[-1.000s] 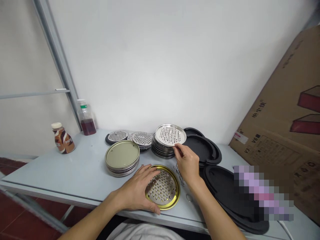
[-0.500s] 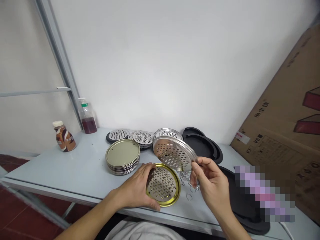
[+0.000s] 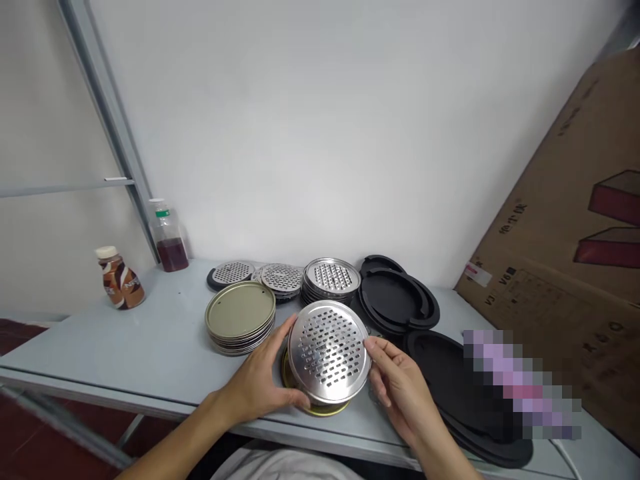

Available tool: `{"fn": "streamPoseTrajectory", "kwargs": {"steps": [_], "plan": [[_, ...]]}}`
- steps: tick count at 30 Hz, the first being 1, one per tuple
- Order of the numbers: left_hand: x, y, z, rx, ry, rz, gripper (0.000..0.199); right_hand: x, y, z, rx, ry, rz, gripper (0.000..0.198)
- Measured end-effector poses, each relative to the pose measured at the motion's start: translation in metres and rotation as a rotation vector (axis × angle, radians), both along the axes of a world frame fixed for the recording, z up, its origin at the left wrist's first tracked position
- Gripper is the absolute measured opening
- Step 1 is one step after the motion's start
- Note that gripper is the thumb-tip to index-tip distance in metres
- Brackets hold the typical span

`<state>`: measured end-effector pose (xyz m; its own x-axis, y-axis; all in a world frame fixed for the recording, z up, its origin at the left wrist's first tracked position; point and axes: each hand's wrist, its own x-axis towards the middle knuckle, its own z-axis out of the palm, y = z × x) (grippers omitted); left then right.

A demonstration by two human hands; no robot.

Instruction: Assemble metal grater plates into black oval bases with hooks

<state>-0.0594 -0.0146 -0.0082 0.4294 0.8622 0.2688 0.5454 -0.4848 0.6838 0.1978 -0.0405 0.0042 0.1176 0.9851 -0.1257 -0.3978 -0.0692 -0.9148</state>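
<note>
A round steel grater plate (image 3: 330,350) faces me, tilted, over a gold-rimmed grater disc (image 3: 327,409) on the table. My right hand (image 3: 403,387) pinches the steel plate's right edge between thumb and fingers. Around the left side curves my left hand (image 3: 265,383), its thumb at the bottom and its fingers at the upper left, gripping the gold-rimmed disc and touching the steel plate's edge. Most of the gold-rimmed disc is hidden beneath the plate. Left of my hands stands a stack of olive-gold round lids (image 3: 240,310). Behind them is a stack of steel grater plates (image 3: 333,277).
Flat perforated discs (image 3: 281,277) and a black-edged one (image 3: 233,272) lie near the wall. Black round trays (image 3: 393,300) sit at the back right, with more black trays (image 3: 450,377) nearer me. A brown bottle (image 3: 120,280), a clear jug (image 3: 171,247) and a large carton (image 3: 545,220) flank the table.
My right hand has brought the steel grater plate down and left over the gold-rimmed disc, turning its upper face toward me. My left hand has stayed around the disc's left side.
</note>
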Motion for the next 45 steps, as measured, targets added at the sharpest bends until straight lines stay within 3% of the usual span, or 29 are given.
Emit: {"fn": "streamPoseTrajectory", "kwargs": {"steps": [5,9,13,17,20,24,34,45], "plan": [[-0.001,0.001,0.004,0.049,-0.018,-0.018,0.113,0.005,0.003,-0.012,0.024,-0.084,0.052,0.061],[-0.006,-0.002,0.003,0.004,0.031,-0.030,0.122,0.010,0.003,-0.017,0.028,-0.308,0.125,0.066],[-0.011,-0.003,0.004,-0.027,0.050,-0.028,0.117,0.016,0.004,-0.022,0.162,-0.572,0.182,0.066],[-0.010,-0.001,0.007,-0.002,0.039,-0.096,0.111,0.024,0.005,-0.024,0.290,-0.790,0.240,0.091],[-0.011,0.001,0.007,-0.001,0.030,-0.118,0.104,0.028,0.004,-0.025,0.362,-0.943,0.226,0.097],[-0.013,0.003,0.000,0.000,0.041,-0.112,0.116,0.028,0.004,-0.027,0.429,-1.106,0.213,0.096],[-0.013,0.004,-0.002,-0.027,0.130,-0.066,0.116,0.027,0.005,-0.020,0.497,-1.174,0.308,0.101],[-0.014,0.008,-0.009,-0.031,0.167,-0.070,0.116,0.026,0.005,-0.025,0.439,-1.215,0.306,0.103]]}}
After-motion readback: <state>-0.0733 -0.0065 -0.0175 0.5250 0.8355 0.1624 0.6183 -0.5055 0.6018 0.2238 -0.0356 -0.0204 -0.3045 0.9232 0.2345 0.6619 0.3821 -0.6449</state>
